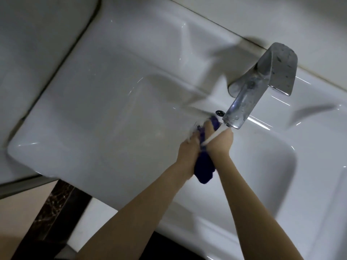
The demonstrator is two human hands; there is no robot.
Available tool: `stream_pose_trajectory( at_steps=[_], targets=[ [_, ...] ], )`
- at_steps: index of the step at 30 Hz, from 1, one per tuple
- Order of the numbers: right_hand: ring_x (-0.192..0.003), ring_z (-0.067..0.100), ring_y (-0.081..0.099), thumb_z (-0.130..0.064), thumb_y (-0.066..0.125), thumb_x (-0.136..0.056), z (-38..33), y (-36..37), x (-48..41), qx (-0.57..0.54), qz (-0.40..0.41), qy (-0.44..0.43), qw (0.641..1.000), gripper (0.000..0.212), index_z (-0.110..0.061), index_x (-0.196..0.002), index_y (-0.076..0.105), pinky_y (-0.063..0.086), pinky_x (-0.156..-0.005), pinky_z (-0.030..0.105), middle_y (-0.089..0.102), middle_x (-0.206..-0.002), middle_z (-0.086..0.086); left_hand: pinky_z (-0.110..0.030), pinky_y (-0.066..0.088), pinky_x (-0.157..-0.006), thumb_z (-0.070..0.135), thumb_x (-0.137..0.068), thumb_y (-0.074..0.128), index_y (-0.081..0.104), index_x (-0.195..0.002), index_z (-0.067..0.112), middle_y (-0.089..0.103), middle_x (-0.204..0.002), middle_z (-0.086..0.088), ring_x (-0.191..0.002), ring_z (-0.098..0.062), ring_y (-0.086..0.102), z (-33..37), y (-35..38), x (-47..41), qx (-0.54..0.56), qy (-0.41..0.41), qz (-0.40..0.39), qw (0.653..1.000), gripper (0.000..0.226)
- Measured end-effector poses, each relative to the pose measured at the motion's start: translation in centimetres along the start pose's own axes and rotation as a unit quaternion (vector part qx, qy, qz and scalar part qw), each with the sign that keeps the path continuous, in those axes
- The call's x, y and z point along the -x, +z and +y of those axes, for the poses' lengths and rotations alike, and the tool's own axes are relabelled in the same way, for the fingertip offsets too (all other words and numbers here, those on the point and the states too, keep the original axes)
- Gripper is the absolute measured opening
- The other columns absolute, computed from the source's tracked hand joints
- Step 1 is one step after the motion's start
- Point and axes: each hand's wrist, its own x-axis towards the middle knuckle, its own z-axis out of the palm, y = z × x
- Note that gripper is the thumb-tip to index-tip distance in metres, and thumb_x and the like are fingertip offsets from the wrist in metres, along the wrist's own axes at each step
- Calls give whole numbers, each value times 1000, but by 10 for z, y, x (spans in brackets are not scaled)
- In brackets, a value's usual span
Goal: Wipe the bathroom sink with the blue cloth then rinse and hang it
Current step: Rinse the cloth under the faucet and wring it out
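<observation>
The blue cloth [204, 166] is bunched between both hands over the white sink basin [105, 117]. My left hand [188, 147] grips its left side and my right hand [220, 141] grips its right side, pressed together. A stream of water [216, 135] runs from the chrome faucet [249, 94] onto the cloth and my fingers. The cloth's lower end hangs down between my wrists and its upper end pokes out near the spout. The overflow hole [219, 112] shows just behind the cloth.
The sink's wide flat rim [131, 44] stretches to the back left, against a pale wall [244, 17]. Below the front edge lie a dark marble strip [54, 209] and beige floor [20, 212].
</observation>
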Motion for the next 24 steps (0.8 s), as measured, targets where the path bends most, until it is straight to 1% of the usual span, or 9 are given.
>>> stream_pose_trajectory(
  at_steps=[3, 5, 7, 11, 13, 15, 18, 21, 24],
  targets=[
    [-43, 18, 38, -30, 58, -88, 7, 0, 20, -44, 10, -4, 999, 44, -11, -52, 40, 33, -45, 30, 42, -47, 3, -30, 57, -71, 43, -92, 52, 70, -97, 10, 74, -86, -9, -82, -28, 69, 8, -7, 0, -24, 9, 21, 999, 38],
    [-42, 14, 42, -32, 57, -90, 7, 5, 56, -50, -15, -44, 998, 47, -14, -51, 41, 35, -43, 25, 45, -46, 1, -30, 56, -69, 48, -91, 51, 71, -97, 10, 74, -90, -12, -83, -29, 69, 16, -17, -10, 7, -24, -2, 1000, 43],
    [-47, 17, 49, -33, 57, -88, 9, 8, 57, -12, -19, -67, 998, 40, -14, -55, 46, 37, -46, 25, 51, -52, 3, -24, 53, -62, 43, -94, 51, 72, -88, 14, 71, -79, -8, -73, -25, 66, 16, -17, -7, 26, -28, -12, 999, 37],
    [-48, 20, 38, -29, 58, -87, 4, -3, 3, -22, 41, -1, 999, 40, -10, -56, 40, 35, -50, 33, 41, -51, 5, -32, 54, -74, 40, -90, 61, 72, -100, 12, 71, -87, -8, -77, -25, 68, 0, -3, 4, -21, -7, -4, 1000, 33],
    [-48, 20, 35, -25, 59, -87, 5, -4, 15, -58, 45, 10, 997, 44, -14, -52, 34, 34, -49, 33, 36, -49, 2, -27, 56, -72, 41, -88, 64, 71, -92, 10, 71, -82, -7, -72, -21, 67, 15, 0, 2, -38, -1, 16, 999, 32],
    [-46, 23, 43, -31, 60, -88, 4, -2, 49, -95, 20, -14, 995, 44, -13, -53, 40, 40, -48, 32, 44, -50, 5, -35, 57, -83, 45, -82, 66, 72, -82, 8, 73, -84, -9, -78, -27, 69, 35, -7, -7, -48, -15, -8, 999, 37],
    [-45, 17, 43, -33, 58, -91, -6, -2, 50, -43, 27, -42, 998, 45, -10, -55, 42, 38, -46, 28, 45, -51, 3, -25, 52, -63, 38, -91, 57, 68, -67, 12, 66, -62, -4, -63, -20, 65, 37, -3, -2, -45, -14, -25, 999, 38],
    [-50, 19, 40, -32, 58, -82, -13, -12, 15, -50, 48, -14, 997, 37, -10, -58, 40, 37, -52, 35, 42, -54, 4, -28, 51, -69, 39, -89, 58, 68, -90, 11, 69, -80, -11, -77, -24, 66, 13, 3, 6, -76, 22, 0, 997, 30],
    [-45, 15, 31, -34, 58, -79, -4, -9, 32, -91, 58, -20, 994, 40, -13, -53, 35, 30, -46, 29, 35, -47, -1, -29, 50, -73, 43, -91, 54, 63, -78, 19, 66, -80, -4, -78, -23, 61, 28, 2, 4, -79, 35, 19, 996, 29]
  ],
)
